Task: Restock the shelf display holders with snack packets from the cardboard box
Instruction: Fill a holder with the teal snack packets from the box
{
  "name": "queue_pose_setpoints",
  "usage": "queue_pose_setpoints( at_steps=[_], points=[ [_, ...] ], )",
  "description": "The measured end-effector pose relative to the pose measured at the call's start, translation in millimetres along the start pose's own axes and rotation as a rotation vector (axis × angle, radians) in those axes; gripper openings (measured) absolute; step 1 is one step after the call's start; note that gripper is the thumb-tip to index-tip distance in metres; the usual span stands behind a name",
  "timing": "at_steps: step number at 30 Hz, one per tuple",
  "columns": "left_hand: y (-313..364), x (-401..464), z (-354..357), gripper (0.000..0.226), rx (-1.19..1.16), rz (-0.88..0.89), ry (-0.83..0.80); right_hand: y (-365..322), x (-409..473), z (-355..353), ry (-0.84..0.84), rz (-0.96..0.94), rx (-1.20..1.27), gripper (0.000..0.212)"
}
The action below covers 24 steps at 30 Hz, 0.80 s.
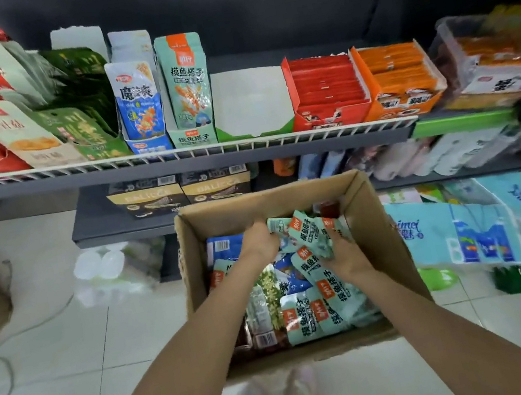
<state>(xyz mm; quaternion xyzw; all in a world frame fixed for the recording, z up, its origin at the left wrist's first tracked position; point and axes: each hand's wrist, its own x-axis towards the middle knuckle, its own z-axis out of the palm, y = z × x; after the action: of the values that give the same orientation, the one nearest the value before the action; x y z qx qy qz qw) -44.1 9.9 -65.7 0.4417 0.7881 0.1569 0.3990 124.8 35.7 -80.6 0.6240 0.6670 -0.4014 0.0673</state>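
An open cardboard box [386,227] stands on the floor below the shelf, full of several snack packets, mostly mint-green ones [311,313] plus some blue ones. Both my hands are inside it. My left hand [260,241] grips the left edge of a bunch of mint-green packets [307,234] lifted at the far end of the box. My right hand [344,255] holds the same bunch from the right and below. On the shelf, a mint-green display holder [194,134] has matching packets, and the green-edged holder [251,103] beside it is empty.
The wire-fronted shelf [174,153] carries a blue packet holder [141,113], red [325,88] and orange [400,78] boxes, and red and green packs at left. A lower shelf holds black-and-yellow boxes [178,192]. Blue tissue packs [467,230] lie right of the box.
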Motion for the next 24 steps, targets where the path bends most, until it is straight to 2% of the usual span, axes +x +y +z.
queue_pose_setpoints(
  at_steps=[2, 4, 6, 8, 11, 13, 17, 21, 24],
  points=[
    [4, 5, 7, 0.027, 0.002, -0.018, 0.050, -1, -4, 3, 0.053, -0.088, -0.068, 0.045],
    [8, 9, 15, 0.034, -0.016, -0.046, 0.056, -3, -7, 0, 0.069, -0.194, -0.069, 0.038],
    [12, 14, 19, 0.035, -0.078, -0.104, 0.026, -5, -10, -9, 0.080, -0.242, 0.010, 0.031],
    [16, 17, 17, 0.029, -0.104, -0.165, -0.010, -5, -12, -22, 0.150, -0.203, 0.163, 0.022],
    [27, 11, 9, 0.038, -0.142, -0.114, -0.042, -6, -18, -42, 0.160, -0.139, 0.589, 0.024],
    [36, -3, -2, 0.042, -0.223, -0.011, -0.058, -8, -25, -55, 0.135, -0.154, 0.728, 0.025],
    [56, -36, -38, 0.039, -0.465, 0.117, -0.075, -15, -32, -72, 0.127, -0.245, 0.797, 0.027],
    [78, -53, -73, 0.015, -0.674, 0.054, -0.107, -39, -41, -82, 0.075, -0.374, 0.835, 0.023],
    [91, -60, -98, 0.021, -0.848, 0.059, -0.099, -63, -51, -86, -0.026, -0.491, 0.820, 0.019]
  ],
)
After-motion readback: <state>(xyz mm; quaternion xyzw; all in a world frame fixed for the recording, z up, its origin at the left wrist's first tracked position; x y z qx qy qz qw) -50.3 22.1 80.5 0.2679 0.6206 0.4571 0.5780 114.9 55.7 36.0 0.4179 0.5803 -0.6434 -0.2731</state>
